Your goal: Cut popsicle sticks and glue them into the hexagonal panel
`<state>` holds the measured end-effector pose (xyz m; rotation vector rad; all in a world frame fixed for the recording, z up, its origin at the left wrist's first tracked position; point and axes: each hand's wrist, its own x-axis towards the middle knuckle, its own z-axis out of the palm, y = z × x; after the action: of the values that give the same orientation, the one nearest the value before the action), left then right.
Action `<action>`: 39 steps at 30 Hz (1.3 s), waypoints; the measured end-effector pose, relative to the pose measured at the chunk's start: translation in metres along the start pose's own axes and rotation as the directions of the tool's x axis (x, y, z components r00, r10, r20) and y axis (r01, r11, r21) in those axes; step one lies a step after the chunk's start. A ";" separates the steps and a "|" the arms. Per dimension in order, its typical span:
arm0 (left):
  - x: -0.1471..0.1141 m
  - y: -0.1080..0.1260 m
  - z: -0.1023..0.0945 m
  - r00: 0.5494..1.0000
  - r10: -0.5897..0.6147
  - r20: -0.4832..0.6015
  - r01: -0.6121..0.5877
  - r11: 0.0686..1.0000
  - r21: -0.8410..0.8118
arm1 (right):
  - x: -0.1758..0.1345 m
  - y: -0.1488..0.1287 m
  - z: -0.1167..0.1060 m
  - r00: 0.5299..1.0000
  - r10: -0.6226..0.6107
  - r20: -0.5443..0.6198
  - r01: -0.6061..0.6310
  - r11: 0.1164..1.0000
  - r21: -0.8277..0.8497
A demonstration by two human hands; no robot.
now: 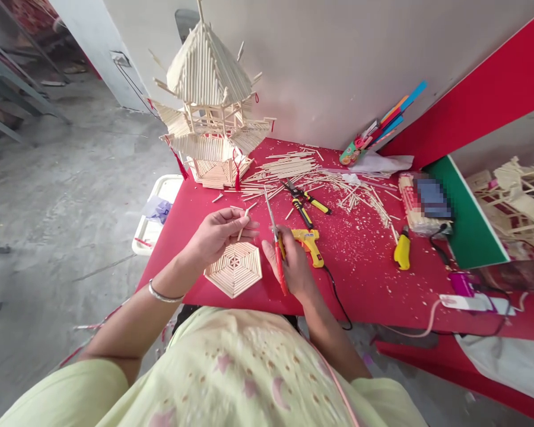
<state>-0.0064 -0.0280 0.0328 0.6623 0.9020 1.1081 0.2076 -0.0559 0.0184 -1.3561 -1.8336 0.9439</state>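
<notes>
My left hand (pixel 225 232) pinches a short, pale wooden stick (pixel 246 217) between thumb and fingers. Below it, a hexagonal panel of wooden sticks (pixel 234 270) lies flat on the red table. My right hand (pixel 292 261) is closed around the red handles of a pair of scissors (pixel 269 209), whose blades point away from me. Just beyond that hand lies a yellow glue gun (pixel 310 244) with a black cord. Pliers with black and yellow handles (pixel 303 209) rest farther back, beside scattered sticks (pixel 289 167).
A pagoda model made of sticks (pixel 209 77) stands at the table's back left. Toward the right are a yellow-handled cutter (pixel 402 249), a pack of sticks (pixel 412 201), a pen holder (pixel 352 151) and a power strip (pixel 465 302). Wood chips litter the red tabletop (pixel 351 284).
</notes>
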 end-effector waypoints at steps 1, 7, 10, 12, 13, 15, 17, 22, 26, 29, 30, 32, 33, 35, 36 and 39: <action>0.002 0.000 -0.002 1.000 -0.012 0.003 0.012 1.000 -0.019 | -0.001 0.001 0.001 1.000 -0.002 0.018 0.002 1.000 -0.012; 0.006 0.000 -0.006 0.999 -0.015 -0.046 0.011 0.996 -0.083 | -0.003 0.005 0.008 0.998 -0.038 0.041 0.042 0.994 -0.103; 0.006 0.001 -0.006 0.996 -0.028 -0.087 0.020 0.996 -0.085 | -0.003 0.004 0.009 0.998 -0.040 0.042 0.044 0.992 -0.121; 0.006 0.000 -0.007 0.995 -0.028 -0.100 0.021 0.997 -0.073 | -0.002 0.004 0.010 0.998 -0.043 0.047 0.049 0.990 -0.132; 0.006 0.000 -0.007 0.994 -0.019 -0.104 0.012 0.998 -0.063 | -0.002 0.004 0.010 0.998 -0.047 0.050 0.054 0.989 -0.140; 0.007 -0.003 -0.007 0.994 0.025 -0.103 -0.029 0.999 -0.037 | -0.001 0.003 0.012 0.997 -0.057 0.056 0.066 0.984 -0.166; 0.007 -0.007 -0.005 0.992 0.087 -0.096 -0.088 0.996 -0.010 | 0.000 0.002 0.014 0.996 -0.069 0.063 0.080 0.978 -0.194; 0.005 -0.011 0.001 0.975 0.195 -0.111 -0.190 0.980 0.051 | 0.004 -0.005 0.018 0.992 -0.110 0.061 0.121 0.961 -0.248; 0.002 -0.012 0.003 0.963 0.219 -0.157 -0.211 0.975 0.068 | 0.006 -0.009 0.022 0.992 -0.116 0.040 0.123 0.948 -0.294; 0.002 -0.015 0.001 0.952 0.238 -0.193 -0.228 0.971 0.076 | 0.007 -0.010 0.024 0.993 -0.110 0.035 0.115 0.940 -0.321; 0.003 -0.017 0.000 0.947 0.256 -0.194 -0.244 0.966 0.081 | 0.007 -0.010 0.025 0.993 -0.111 0.034 0.116 0.938 -0.326; 0.004 -0.020 -0.002 0.935 0.301 -0.187 -0.286 0.953 0.104 | 0.008 -0.010 0.026 0.993 -0.112 0.031 0.116 0.936 -0.333; 0.004 -0.021 -0.003 0.928 0.324 -0.184 -0.306 0.945 0.120 | 0.008 -0.010 0.026 0.993 -0.112 0.029 0.115 0.935 -0.335; 0.005 -0.023 -0.004 0.915 0.359 -0.183 -0.333 0.930 0.157 | 0.008 -0.010 0.027 0.993 -0.111 0.030 0.115 0.934 -0.339; 0.005 -0.023 -0.004 0.910 0.370 -0.186 -0.341 0.924 0.173 | 0.009 -0.010 0.027 0.994 -0.109 0.029 0.112 0.933 -0.342; 0.004 -0.022 -0.002 0.898 0.392 -0.202 -0.355 0.914 0.199 | 0.009 -0.010 0.030 0.995 -0.095 0.031 0.100 0.934 -0.343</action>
<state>0.0027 -0.0312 0.0127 0.8723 1.1048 1.4962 0.1752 -0.0538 0.0119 -1.4457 -2.1288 0.5988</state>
